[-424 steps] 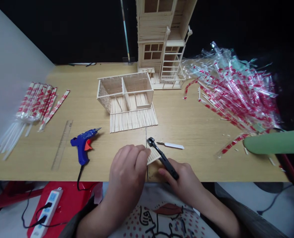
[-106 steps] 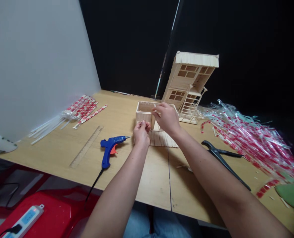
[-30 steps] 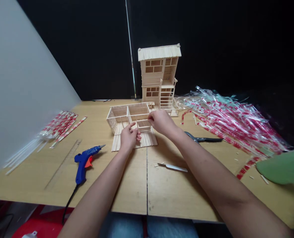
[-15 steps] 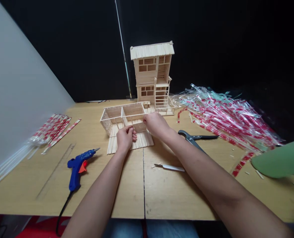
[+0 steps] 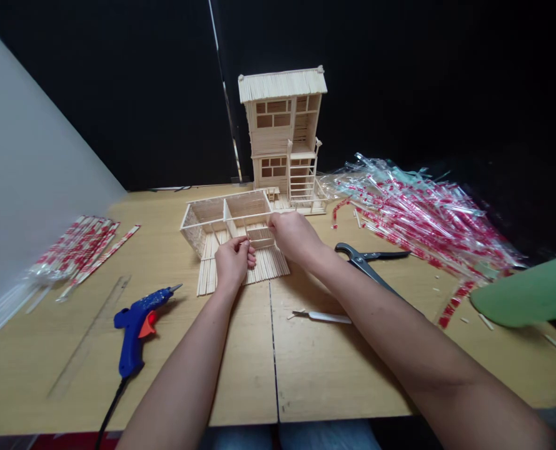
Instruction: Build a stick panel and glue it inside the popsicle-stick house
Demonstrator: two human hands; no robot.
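1. My right hand [image 5: 297,236] is sitting at the roofless stick model's [image 5: 226,211] right front corner, fingers narrowed into a pinch; whether they're gripping anything, I can't tell.
2. My left hand [image 5: 231,264] is hanging over the model's front floor, fingers curled close; holding something? Can't tell either.
3. The model is standing on the counter [image 5: 243,375], in front of the two-storey stick house [image 5: 271,136]; pressing that corner too hard could be skewing thin beams.
4. My left fingers are crowding the front framing: one nudge could be loosening a stick.
5. My right forearm [image 5: 390,315] is passing close by the pliers [image 5: 383,255] and craft knife [image 5: 327,317]; dropping it could be knocking either.
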